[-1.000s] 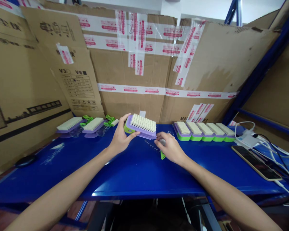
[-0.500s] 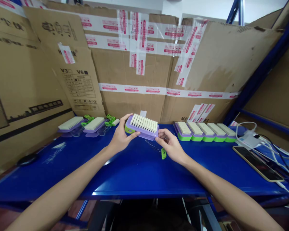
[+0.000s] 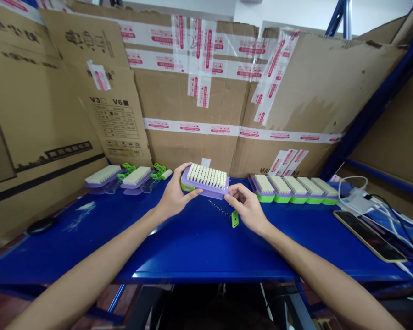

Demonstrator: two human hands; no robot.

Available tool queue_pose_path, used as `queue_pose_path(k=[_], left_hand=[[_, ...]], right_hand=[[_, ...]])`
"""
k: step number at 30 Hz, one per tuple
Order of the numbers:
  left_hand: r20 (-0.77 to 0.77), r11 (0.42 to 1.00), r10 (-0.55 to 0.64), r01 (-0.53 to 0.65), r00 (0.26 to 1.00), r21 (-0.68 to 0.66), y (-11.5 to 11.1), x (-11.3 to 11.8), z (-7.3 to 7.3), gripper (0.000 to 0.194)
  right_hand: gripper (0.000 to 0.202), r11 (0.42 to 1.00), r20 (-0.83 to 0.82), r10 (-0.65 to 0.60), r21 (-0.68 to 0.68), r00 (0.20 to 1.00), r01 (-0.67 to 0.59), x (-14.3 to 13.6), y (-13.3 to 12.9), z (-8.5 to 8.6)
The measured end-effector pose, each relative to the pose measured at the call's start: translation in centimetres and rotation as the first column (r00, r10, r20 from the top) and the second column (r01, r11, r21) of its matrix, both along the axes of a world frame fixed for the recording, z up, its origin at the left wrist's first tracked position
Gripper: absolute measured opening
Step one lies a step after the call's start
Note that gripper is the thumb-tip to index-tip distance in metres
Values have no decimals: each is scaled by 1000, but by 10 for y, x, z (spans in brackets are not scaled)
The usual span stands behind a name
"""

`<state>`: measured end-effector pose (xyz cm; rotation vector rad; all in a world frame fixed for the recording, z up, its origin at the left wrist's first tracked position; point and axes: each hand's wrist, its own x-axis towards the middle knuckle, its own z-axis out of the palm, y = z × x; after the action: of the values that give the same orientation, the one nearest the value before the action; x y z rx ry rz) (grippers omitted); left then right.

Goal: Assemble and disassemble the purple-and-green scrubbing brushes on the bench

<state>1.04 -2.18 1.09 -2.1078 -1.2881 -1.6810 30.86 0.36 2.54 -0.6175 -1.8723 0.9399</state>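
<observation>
A purple and green brush point(image 3: 206, 178) with cream bristles facing up is held above the blue table. My left hand point(image 3: 175, 195) wraps round its left end, thumb along the near side. The fingertips of my right hand point(image 3: 246, 206) pinch its right end at the purple edge. Below the brush a thin metal spring point(image 3: 219, 208) lies on the table, and a small green plastic part point(image 3: 234, 219) is close to it, just under my right hand.
Several green and purple brushes point(image 3: 295, 189) stand in a row at the right rear. Brush pieces with green parts point(image 3: 136, 178) lie at the left rear. A phone point(image 3: 368, 236) and white cables sit at the right of the table point(image 3: 192, 256). Cardboard point(image 3: 192, 146) walls the back.
The brush has tilted slightly, so its bristle face looks flatter to the camera. Both hands keep their hold on its ends. The whole view has shifted a little.
</observation>
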Motion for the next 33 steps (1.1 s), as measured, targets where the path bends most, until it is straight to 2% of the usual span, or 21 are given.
queue_pose_path(k=[5, 13, 19, 27, 33], left_hand=[[49, 1000, 5, -5, 999, -4, -2, 5, 3, 83], [113, 1000, -6, 5, 994, 6, -5, 10, 6, 74], [98, 998, 7, -13, 995, 60, -7, 9, 4, 81], [56, 984, 26, -35, 998, 175, -11, 14, 4, 90], [24, 980, 30, -34, 999, 195, -11, 15, 6, 95]], right_hand=[[22, 993, 54, -52, 111, 997, 45, 1, -4, 3], [24, 953, 195, -68, 304, 978, 6, 3, -10, 7], [26, 953, 229, -37, 300, 973, -34, 2, -10, 4], [26, 987, 181, 18, 156, 983, -46, 1, -5, 1], [24, 983, 174, -8, 181, 985, -24, 1, -3, -1]])
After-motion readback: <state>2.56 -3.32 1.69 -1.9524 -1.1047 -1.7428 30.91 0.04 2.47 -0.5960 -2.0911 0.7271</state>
